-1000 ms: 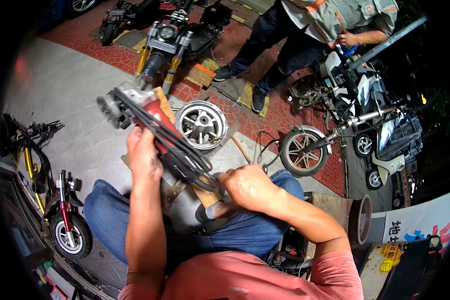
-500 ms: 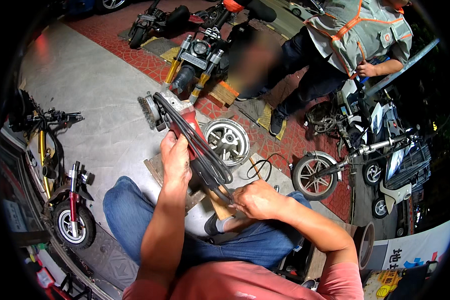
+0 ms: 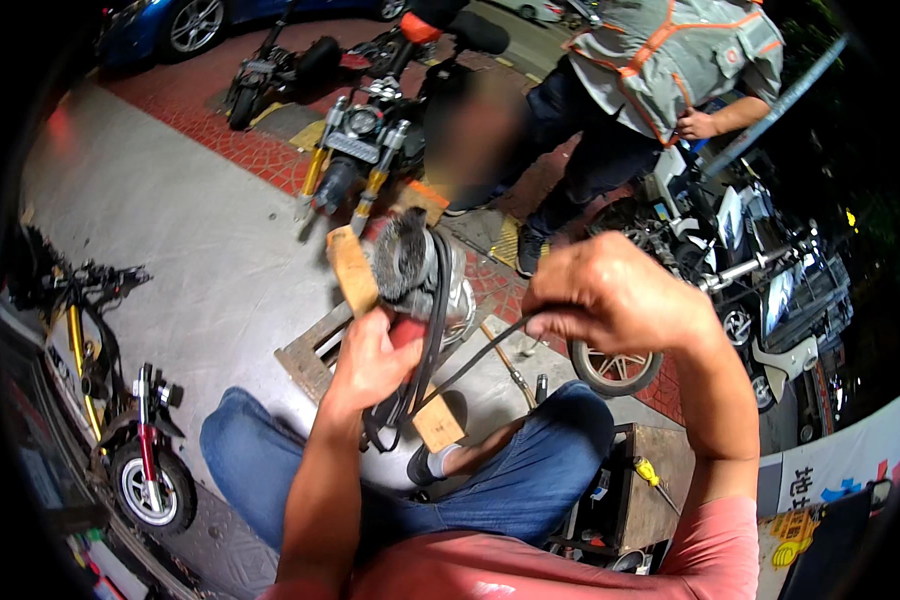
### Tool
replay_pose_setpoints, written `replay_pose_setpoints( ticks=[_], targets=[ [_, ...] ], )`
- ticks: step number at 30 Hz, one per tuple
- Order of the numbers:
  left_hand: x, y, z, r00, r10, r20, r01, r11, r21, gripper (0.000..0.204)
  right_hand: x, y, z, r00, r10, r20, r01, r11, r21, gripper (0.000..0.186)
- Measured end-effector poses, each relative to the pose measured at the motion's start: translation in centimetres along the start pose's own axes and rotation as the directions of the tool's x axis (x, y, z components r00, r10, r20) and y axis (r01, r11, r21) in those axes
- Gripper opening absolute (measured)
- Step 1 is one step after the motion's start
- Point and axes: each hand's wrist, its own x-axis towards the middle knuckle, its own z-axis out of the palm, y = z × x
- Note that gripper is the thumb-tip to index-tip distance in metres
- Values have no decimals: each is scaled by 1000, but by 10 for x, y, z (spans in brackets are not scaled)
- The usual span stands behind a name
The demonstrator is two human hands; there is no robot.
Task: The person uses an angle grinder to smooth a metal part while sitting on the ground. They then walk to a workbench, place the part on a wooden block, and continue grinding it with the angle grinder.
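Observation:
My left hand point(image 3: 368, 368) is closed round the red body of an angle grinder point(image 3: 407, 331), held upright over my lap. A wire cup brush point(image 3: 400, 265) with grey bristles sits at its head, tilted toward me. The grinder's black power cord point(image 3: 482, 352) loops over the tool and runs up in a taut line to my right hand point(image 3: 610, 295). That hand pinches the cord, raised to the right of the grinder. Behind the tool, a silver wheel point(image 3: 462, 305) is mostly hidden. The grinder's lower end is hidden by my hand and the loops.
A low wooden stand point(image 3: 300, 352) and wood pieces lie between my knees. A yellow-handled screwdriver point(image 3: 646, 472) rests on a wooden box point(image 3: 670, 505) to the right. Motorbike parts point(image 3: 150, 450) stand left; a front fork assembly point(image 3: 355, 150) is ahead. A person in a grey vest point(image 3: 670, 70) stands beyond.
My right hand has lifted up and right, drawing a length of cord away from the grinder. The grinder has turned, so its brush now tilts toward me. The view has shifted slightly.

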Motion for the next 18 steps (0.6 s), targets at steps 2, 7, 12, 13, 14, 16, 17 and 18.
replay_pose_setpoints(
  ticks=[2,7,12,13,14,16,17,18],
  targets=[
    [-3,13,7,981,-27,190,72,969,-236,29,-2,4,-18,1000,9,-2,-9,999,37,20],
    [-4,45,9,913,96,397,-31,986,-166,35,-5,16,-31,994,34,-101,-16,985,172,24],
    [-10,43,3,868,109,485,-18,982,-188,35,-13,43,-1,962,135,-237,-36,924,380,28],
    [-15,48,8,888,92,451,55,952,-302,32,-15,47,11,943,211,-258,-42,842,538,26],
    [-15,48,7,881,125,457,30,948,-316,32,-15,49,21,921,287,-264,-34,733,680,24],
    [-14,48,7,864,185,469,-12,938,-346,32,-17,51,33,893,372,-253,-33,614,789,19],
    [-12,48,10,865,252,433,-99,934,-344,33,-17,52,39,880,399,-258,-6,553,833,19],
    [-13,44,9,863,185,470,-24,944,-328,36,-16,52,46,868,423,-260,24,486,873,19]
  ],
)
